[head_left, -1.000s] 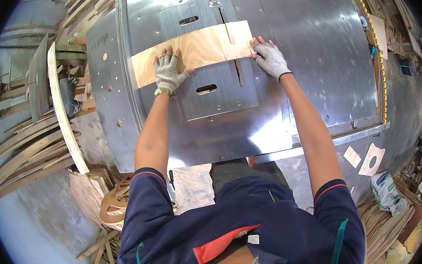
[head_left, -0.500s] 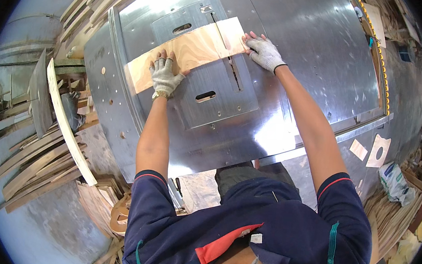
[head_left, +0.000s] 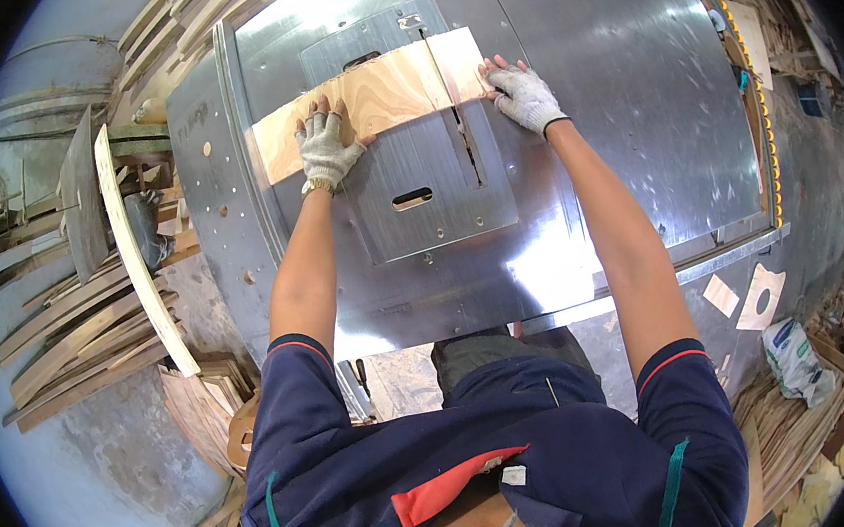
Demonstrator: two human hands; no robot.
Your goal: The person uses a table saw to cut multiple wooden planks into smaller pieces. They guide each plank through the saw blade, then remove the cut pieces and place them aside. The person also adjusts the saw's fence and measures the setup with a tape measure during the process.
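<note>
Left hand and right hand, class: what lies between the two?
In the head view, a pale wooden board spans between the left hand and right hand, across a narrow slot in the metal table.

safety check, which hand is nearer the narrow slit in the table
The right hand, at the right end of the board; the left hand is farther off, left of the slit.

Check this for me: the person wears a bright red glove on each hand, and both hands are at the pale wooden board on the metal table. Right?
Not quite: the gloves aren't bright red. The head view shows pale grey ones on the left hand and right hand. Both hands are indeed at the pale wooden board on the metal table.
</note>
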